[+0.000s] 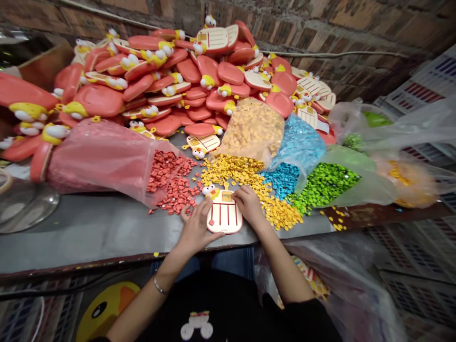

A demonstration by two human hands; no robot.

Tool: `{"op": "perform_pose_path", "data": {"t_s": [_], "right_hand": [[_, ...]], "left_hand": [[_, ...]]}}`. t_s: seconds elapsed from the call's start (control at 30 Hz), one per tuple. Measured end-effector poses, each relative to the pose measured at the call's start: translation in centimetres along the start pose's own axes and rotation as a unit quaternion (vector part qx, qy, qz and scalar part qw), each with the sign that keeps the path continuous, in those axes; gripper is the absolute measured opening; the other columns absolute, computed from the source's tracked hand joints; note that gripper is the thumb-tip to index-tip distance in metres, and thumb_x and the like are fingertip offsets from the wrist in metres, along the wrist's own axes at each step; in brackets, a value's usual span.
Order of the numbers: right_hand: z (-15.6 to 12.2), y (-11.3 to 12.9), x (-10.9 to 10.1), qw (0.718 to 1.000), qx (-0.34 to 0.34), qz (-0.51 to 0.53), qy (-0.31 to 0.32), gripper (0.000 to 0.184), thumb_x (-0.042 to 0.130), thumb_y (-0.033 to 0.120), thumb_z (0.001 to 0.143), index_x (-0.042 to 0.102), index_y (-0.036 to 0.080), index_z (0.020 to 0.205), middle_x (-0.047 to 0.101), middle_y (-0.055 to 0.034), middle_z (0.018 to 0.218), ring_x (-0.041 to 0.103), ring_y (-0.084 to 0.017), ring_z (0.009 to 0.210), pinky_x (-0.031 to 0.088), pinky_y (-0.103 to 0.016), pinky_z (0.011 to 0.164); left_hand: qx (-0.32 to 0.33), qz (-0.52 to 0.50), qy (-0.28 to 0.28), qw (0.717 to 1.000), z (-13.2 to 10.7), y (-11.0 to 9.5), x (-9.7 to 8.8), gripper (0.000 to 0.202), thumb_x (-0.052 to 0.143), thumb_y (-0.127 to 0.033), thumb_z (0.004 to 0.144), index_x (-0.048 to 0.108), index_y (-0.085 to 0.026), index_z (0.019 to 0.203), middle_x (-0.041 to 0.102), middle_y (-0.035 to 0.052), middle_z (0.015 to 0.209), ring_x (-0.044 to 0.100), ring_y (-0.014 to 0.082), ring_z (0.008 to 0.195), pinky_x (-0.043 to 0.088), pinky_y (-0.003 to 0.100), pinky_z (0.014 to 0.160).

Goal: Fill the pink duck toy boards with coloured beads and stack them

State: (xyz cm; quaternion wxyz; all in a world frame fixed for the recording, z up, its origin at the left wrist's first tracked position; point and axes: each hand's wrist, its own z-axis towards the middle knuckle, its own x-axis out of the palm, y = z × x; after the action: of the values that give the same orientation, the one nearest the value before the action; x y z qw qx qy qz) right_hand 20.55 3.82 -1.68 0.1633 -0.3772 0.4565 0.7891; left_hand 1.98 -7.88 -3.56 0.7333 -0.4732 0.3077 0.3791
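On tabletop (89, 228), near front edge: toy (225, 216), between left hand (195, 227) and right hand (249, 204). Just behind, bead piles (242, 173); behind those, bags (254, 126); farthest back, toy heap (185, 71).

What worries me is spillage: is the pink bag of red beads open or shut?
Open. The pink bag lies on its side on the table, mouth gaping, and red beads lie scattered out from it.
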Motion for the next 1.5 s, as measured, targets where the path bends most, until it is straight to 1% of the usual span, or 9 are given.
{"op": "perform_pose_path", "data": {"t_s": [0.1,0.23,0.5,0.7,0.9,1.13,1.37,1.43,1.5], "right_hand": [[-0.1,-0.3,0.0,0.999,0.002,0.033,0.004,0.018,0.056,0.014,0.086,0.064,0.022,0.072,0.058,-0.0044,0.075,0.055,-0.021,0.077,0.044,-0.033,0.070],[-0.2,-1.0,0.0,0.996,0.031,0.083,-0.029,0.012,0.059,0.016,0.085,0.065,0.022,0.076,0.065,-0.0041,0.078,0.058,-0.021,0.077,0.044,-0.033,0.071],[-2.0,0.0,-0.2,0.999,0.033,-0.015,-0.024,0.015,0.058,0.016,0.086,0.066,0.022,0.075,0.068,-0.0033,0.080,0.059,-0.024,0.089,0.036,-0.039,0.082],[-3.3,0.6,-0.2,0.998,0.042,0.026,-0.037,0.004,0.063,0.022,0.086,0.066,0.022,0.088,0.073,-0.0038,0.084,0.065,-0.023,0.084,0.040,-0.039,0.082],[-2.0,1.3,0.5,0.997,0.056,0.050,-0.006,0.007,0.069,0.021,0.081,0.067,0.022,0.087,0.076,-0.0027,0.083,0.069,-0.023,0.081,0.042,-0.037,0.083],[0.0,4.0,2.7,0.996,0.012,0.079,0.043,0.006,0.067,0.016,0.082,0.068,0.021,0.084,0.075,-0.0023,0.083,0.067,-0.021,0.083,0.040,-0.036,0.086],[0.7,3.2,2.2,0.989,-0.047,0.111,0.080,0.007,0.063,0.023,0.085,0.069,0.021,0.085,0.074,-0.0044,0.084,0.067,-0.022,0.079,0.044,-0.035,0.078],[0.6,3.0,2.4,0.989,-0.053,0.119,0.075,0.011,0.061,0.028,0.086,0.069,0.021,0.086,0.074,-0.0058,0.085,0.067,-0.023,0.079,0.046,-0.036,0.078],[0.4,2.8,2.7,0.988,-0.051,0.131,0.061,0.014,0.060,0.032,0.087,0.069,0.021,0.087,0.073,-0.0070,0.086,0.067,-0.024,0.081,0.049,-0.037,0.078]], "left_hand": [[-0.007,0.002,0.010,1.000,0.0,0.0,0.0,0.103,0.077,-0.050,0.072,0.014,-0.021,0.149,0.048,0.0214,0.140,0.051,0.0362,0.122,0.019,0.053,0.104],[-0.003,-0.006,0.017,1.000,0.0,0.0,-0.1,0.108,0.078,-0.050,0.071,0.009,-0.021,0.149,0.047,0.0220,0.141,0.050,0.0357,0.123,0.017,0.053,0.104],[-0.001,-0.011,0.011,1.000,0.0,0.2,0.1,0.108,0.078,-0.052,0.071,0.011,-0.021,0.149,0.045,0.0215,0.142,0.049,0.0361,0.125,0.021,0.052,0.102],[0.006,-0.006,0.022,1.000,0.0,0.3,0.0,0.100,0.076,-0.051,0.073,0.017,-0.022,0.148,0.043,0.0210,0.145,0.048,0.0349,0.126,0.023,0.051,0.102],[0.013,-0.012,0.032,0.999,0.2,0.4,-0.2,0.105,0.078,-0.050,0.070,0.015,-0.022,0.149,0.045,0.0201,0.144,0.048,0.0335,0.126,0.025,0.047,0.099],[-0.003,-0.012,0.056,0.998,0.0,0.4,-0.3,0.106,0.077,-0.050,0.071,0.014,-0.020,0.151,0.041,0.0206,0.146,0.047,0.0331,0.127,0.029,0.047,0.097],[-0.008,-0.050,0.016,0.999,0.5,0.1,0.0,0.125,0.085,-0.052,0.058,0.008,-0.027,0.153,0.049,0.0179,0.141,0.051,0.0372,0.124,0.035,0.061,0.099],[-0.010,-0.049,0.001,0.999,0.5,-0.4,-0.9,0.118,0.084,-0.052,0.060,0.013,-0.032,0.153,0.050,0.0145,0.141,0.054,0.0367,0.122,0.039,0.061,0.101],[-0.013,-0.078,-0.019,0.997,-0.1,-1.1,-2.3,0.100,0.080,-0.045,0.066,0.025,-0.041,0.149,0.056,0.0059,0.136,0.058,0.0331,0.118,0.045,0.056,0.101]]}}
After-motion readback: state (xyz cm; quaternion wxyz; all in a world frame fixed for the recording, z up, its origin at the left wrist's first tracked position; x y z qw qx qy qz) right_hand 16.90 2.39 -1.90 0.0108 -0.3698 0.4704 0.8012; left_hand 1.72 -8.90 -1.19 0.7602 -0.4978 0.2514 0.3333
